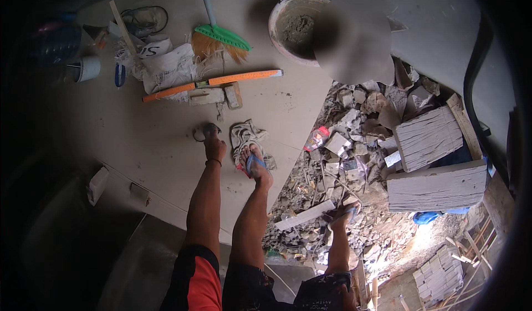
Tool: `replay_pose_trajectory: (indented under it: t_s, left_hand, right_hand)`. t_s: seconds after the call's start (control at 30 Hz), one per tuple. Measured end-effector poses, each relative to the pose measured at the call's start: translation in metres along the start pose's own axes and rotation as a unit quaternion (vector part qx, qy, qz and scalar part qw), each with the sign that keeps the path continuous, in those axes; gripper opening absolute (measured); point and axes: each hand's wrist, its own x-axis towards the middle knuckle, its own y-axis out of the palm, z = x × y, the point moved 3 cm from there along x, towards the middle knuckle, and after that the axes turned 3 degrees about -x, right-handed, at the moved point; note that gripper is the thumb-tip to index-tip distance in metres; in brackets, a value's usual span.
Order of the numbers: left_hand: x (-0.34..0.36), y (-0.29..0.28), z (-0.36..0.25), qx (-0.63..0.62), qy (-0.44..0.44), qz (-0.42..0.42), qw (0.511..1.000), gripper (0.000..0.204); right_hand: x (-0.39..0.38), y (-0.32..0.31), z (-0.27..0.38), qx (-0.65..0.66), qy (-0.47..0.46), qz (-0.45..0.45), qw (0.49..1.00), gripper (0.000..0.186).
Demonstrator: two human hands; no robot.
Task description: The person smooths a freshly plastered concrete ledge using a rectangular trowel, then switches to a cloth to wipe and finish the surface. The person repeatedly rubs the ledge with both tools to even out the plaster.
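My left hand (215, 146) reaches down to the pale floor slab (138, 139), with a dark band at its wrist. Its fingers are closed around a small dark thing, with a rounded loop beside it; the kind is too unclear to name. Just right of the hand lies a crumpled, striped grey-white cloth (241, 132), and my foot (257, 165) in a blue flip-flop rests on its edge. Beyond the hand are an orange spirit level (244, 77) and two small grey blocks (206, 96). Of my right hand nothing shows.
A green-topped broom (224, 37), a white woven sack (166, 70) and a bucket of wet mortar (296, 31) stand or lie farther back. A blurred grey shape hides part of the bucket. Rubble (354, 145) covers the right, with large grey blocks (435, 186) and my other foot (344, 214).
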Motion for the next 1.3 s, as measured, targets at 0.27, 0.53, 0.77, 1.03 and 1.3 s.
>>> replay_pose_trajectory:
  t_s: [0.27,0.53,0.77,1.03,1.3]
  left_hand:
    - [0.026,0.066,0.019,0.099,-0.079,0.003,0.992,0.055]
    - [0.0,0.012,0.081,-0.104,-0.253,0.016,0.962,0.071]
    - [-0.084,-0.047,0.107,-0.556,-0.28,0.096,0.777,0.062]
    - [-0.205,-0.295,-0.013,-0.719,-0.05,-0.007,0.693,0.068]
    - [-0.218,-0.389,0.067,-0.779,-0.118,-0.127,0.602,0.078]
  right_hand:
    - [0.237,-0.01,0.111,0.122,-0.121,-0.076,0.982,0.062]
    - [0.155,0.035,0.177,0.64,0.035,0.018,0.767,0.085]
    - [-0.061,0.034,0.329,0.382,-0.116,-0.036,0.916,0.086]
    - [-0.35,0.082,0.655,0.01,-0.342,0.155,0.927,0.077]
    - [-0.411,0.163,0.807,-0.013,-0.313,0.198,0.929,0.03]
